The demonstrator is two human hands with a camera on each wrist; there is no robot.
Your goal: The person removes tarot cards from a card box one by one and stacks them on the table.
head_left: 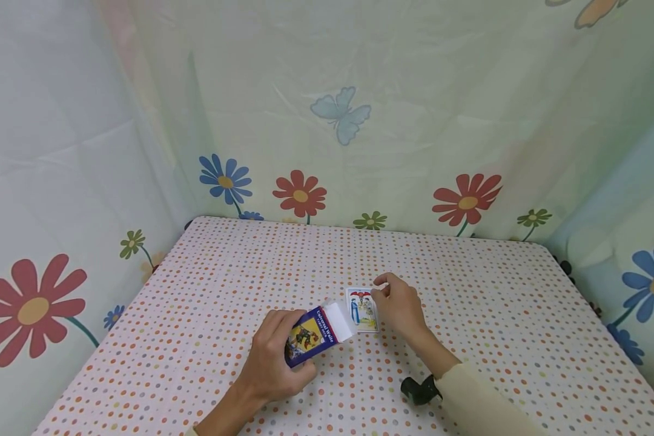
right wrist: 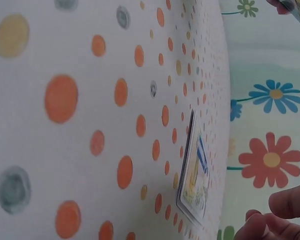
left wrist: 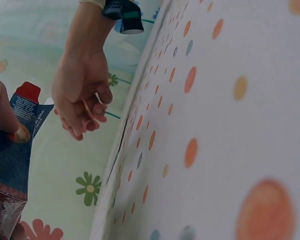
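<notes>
My left hand (head_left: pixel 272 360) grips a blue and yellow tarot card box (head_left: pixel 309 334) marked "Universal Waite Tarot Deck". The box is tilted above the table, its white end flap (head_left: pixel 339 321) folded out toward the right. Just beyond the flap, a small stack of picture cards (head_left: pixel 364 312) lies face up on the cloth; its thickness shows in the right wrist view (right wrist: pixel 194 180). Over the stack's right edge hovers my right hand (head_left: pixel 403 309), fingers loosely bent, with nothing visible held. In the left wrist view, that right hand (left wrist: pixel 82 95) is raised clear of the table.
A polka-dot cloth (head_left: pixel 251 266) covers the table. Around its back and sides hang pale curtains (head_left: pixel 392 163) printed with flowers and butterflies. A black wrist device (head_left: pixel 419 390) sits at the right sleeve cuff.
</notes>
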